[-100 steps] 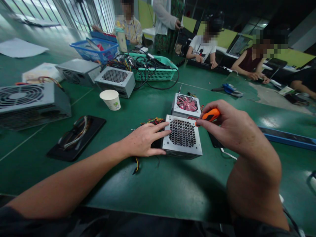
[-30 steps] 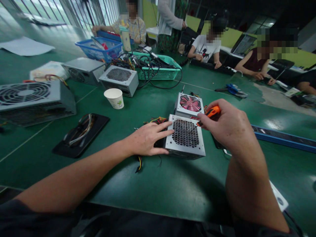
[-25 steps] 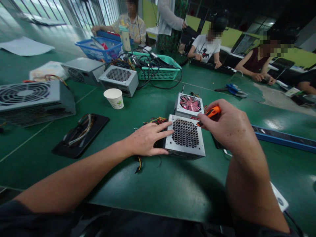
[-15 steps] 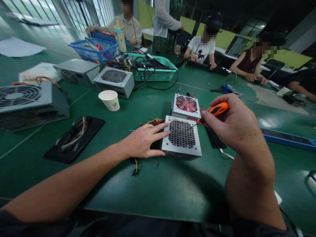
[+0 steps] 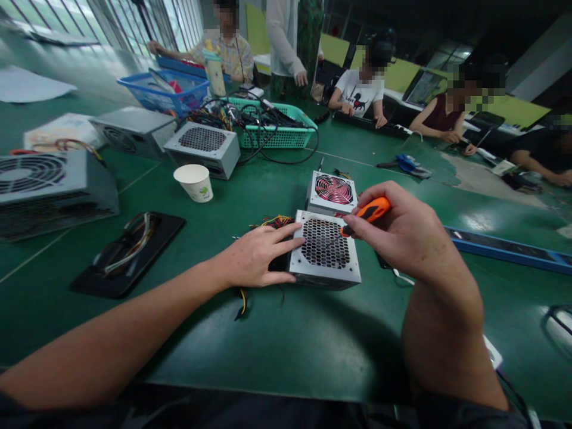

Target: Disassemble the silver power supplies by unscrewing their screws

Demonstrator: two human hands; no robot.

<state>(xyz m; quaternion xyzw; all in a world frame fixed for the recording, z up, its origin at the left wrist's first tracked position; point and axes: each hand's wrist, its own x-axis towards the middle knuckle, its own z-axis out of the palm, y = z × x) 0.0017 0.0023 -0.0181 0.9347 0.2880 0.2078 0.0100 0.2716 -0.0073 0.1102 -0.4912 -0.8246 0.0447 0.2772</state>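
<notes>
A grey power supply point(image 5: 328, 274) with a honeycomb grille lies in front of me. My left hand point(image 5: 254, 256) rests against its left edge, fingers spread and fingertips on the rim of the casing. My right hand point(image 5: 397, 223) is closed around an orange and black screwdriver point(image 5: 374, 210), held at a slant over the grille. The thin shaft points down and left across the honeycomb; I cannot tell whether its tip touches a screw. Coloured cables point(image 5: 279, 221) come out on the unit's left. Just behind stands a second power supply point(image 5: 333, 189) with a red fan.
To the left are a paper cup point(image 5: 194, 183), a black tray with glasses point(image 5: 127, 256) and larger power supplies point(image 5: 80, 190). Farther back stand a green basket of cables point(image 5: 277, 140) and a blue basket point(image 5: 165, 92). Blue-handled pliers point(image 5: 406, 165) lie beyond; several people work across the table.
My right hand has moved left and slightly down with the screwdriver, bringing it over the grille. My left hand stays at the power supply's edge. The view has shifted slightly.
</notes>
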